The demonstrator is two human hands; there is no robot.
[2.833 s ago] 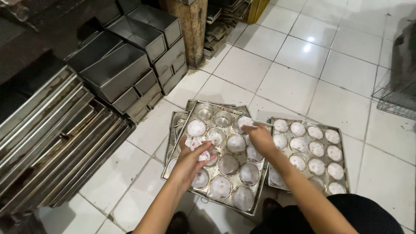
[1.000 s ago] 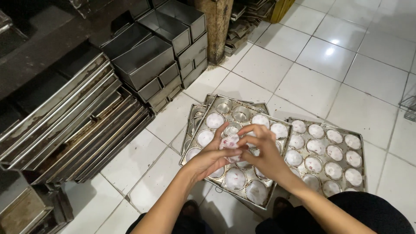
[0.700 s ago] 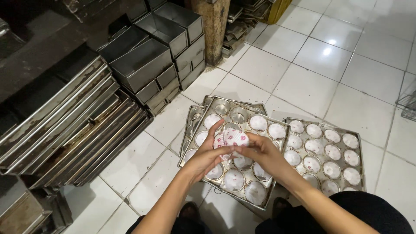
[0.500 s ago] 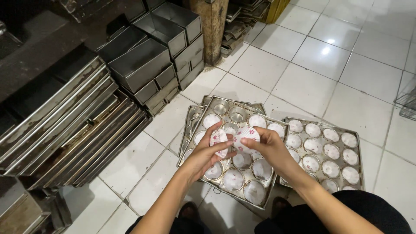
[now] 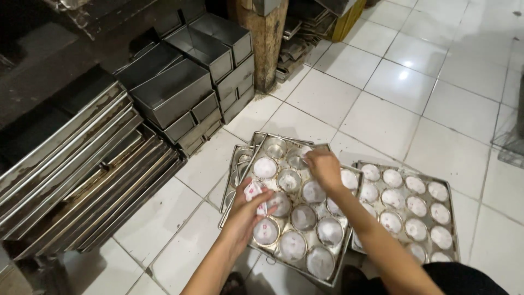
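Note:
A metal baking tray (image 5: 349, 229) with round cups lies on the white tiled floor, stacked on other trays. Most of its cups hold white paper liners. My left hand (image 5: 248, 210) holds a small stack of white paper liners (image 5: 254, 193) with red print over the tray's near left side. My right hand (image 5: 323, 166) reaches to the far row and pinches one paper liner (image 5: 305, 149) at a cup there. Two far cups (image 5: 274, 146) still show bare metal.
A second cup tray (image 5: 443, 180) filled with liners lies to the right. Stacked flat metal sheets (image 5: 82, 180) and deep loaf tins (image 5: 180, 93) stand at the left. A wooden post (image 5: 266, 38) rises behind. A wire rack (image 5: 510, 147) sits at the right edge.
My hands were together over the tray's middle, peeling a liner off the stack. Now they have parted: the right hand has moved to the far row with one liner, the left stays with the stack.

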